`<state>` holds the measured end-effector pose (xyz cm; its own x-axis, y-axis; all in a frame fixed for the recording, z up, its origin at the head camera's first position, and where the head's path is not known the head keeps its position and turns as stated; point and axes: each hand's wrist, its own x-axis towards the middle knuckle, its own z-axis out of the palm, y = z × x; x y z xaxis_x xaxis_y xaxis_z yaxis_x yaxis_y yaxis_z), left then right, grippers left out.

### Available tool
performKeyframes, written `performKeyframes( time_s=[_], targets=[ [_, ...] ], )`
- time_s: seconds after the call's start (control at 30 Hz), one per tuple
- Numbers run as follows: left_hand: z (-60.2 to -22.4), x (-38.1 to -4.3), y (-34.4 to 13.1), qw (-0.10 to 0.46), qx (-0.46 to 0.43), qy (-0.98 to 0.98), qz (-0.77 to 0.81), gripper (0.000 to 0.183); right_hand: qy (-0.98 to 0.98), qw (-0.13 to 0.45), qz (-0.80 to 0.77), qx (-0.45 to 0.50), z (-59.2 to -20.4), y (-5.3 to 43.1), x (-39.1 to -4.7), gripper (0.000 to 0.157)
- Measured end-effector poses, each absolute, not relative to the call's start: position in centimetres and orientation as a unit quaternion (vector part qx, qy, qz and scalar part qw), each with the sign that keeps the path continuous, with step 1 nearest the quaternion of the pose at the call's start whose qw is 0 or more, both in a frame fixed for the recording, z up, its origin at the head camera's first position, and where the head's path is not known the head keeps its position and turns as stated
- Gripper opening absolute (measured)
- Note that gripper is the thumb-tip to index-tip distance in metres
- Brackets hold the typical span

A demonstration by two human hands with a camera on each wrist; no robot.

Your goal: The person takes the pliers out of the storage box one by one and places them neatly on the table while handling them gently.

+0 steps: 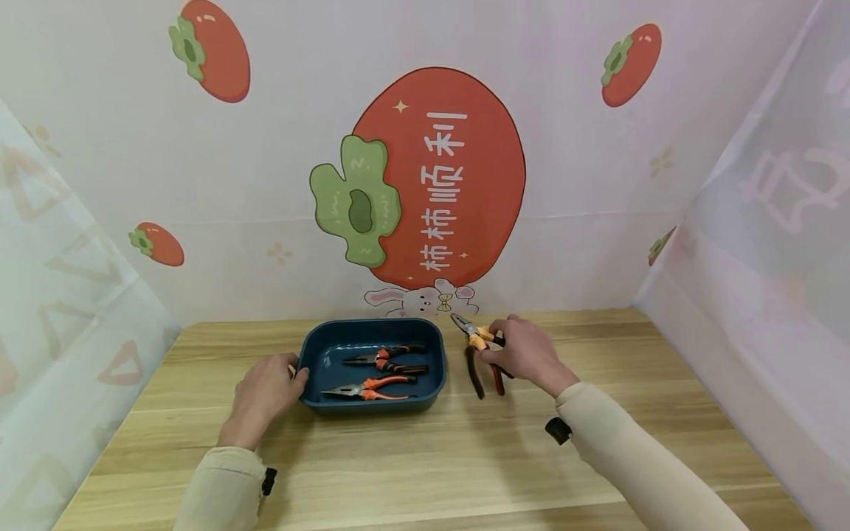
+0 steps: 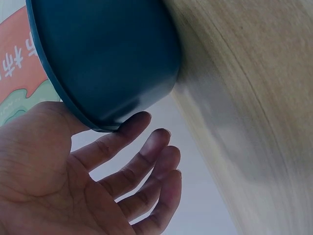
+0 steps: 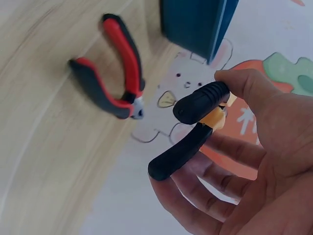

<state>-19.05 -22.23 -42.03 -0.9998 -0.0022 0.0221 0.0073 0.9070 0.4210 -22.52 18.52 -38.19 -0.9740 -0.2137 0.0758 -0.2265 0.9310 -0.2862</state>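
Persimmon-printed backdrop point(image 1: 299, 88) hangs behind a wood-grain table point(image 1: 465, 472). From the head view, I see a blue tray point(image 1: 375, 407) with two tools side by side in it: orange-handled pliers point(image 1: 369, 384) and dark-handled pliers point(image 1: 383, 361). That much looks done, I'd judge; what seems left are the yellow-and-black pliers point(image 1: 476, 339), held just right of the tray by the right grip point(image 1: 529, 352), and the red-and-black pliers point(image 1: 499, 381) below them on the table. The left grip point(image 1: 264, 389) is at the tray's left end.

Over at the left wrist view, that grip is closed lightly on the rim: thumb behind it, index finger on the outer wall, the other fingers bent and clear.

By the right wrist view, thumb and fingers are clamped around the yellow-and-black pliers, whose black handles stand somewhat apart. The red-and-black pliers lie splayed nearby, untouched.
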Motion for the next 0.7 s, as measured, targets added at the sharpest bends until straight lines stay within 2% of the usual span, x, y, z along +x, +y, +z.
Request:
performKeyframes(
  time_s=[0.4, 0.7],
  targets=[
    [-42.1, -19.1, -22.2, 0.013, 0.007, -0.975, -0.222, 0.028, -0.984, 0.011, 0.167, 0.054, -39.9, 20.7, -23.4, 0.043],
    [-42.1, -18.7, -22.1, 0.005, 0.003, -0.976, -0.220, 0.024, -0.986, 0.008, 0.162, 0.034, -40.9, 21.7, -23.6, 0.038]
  ],
)
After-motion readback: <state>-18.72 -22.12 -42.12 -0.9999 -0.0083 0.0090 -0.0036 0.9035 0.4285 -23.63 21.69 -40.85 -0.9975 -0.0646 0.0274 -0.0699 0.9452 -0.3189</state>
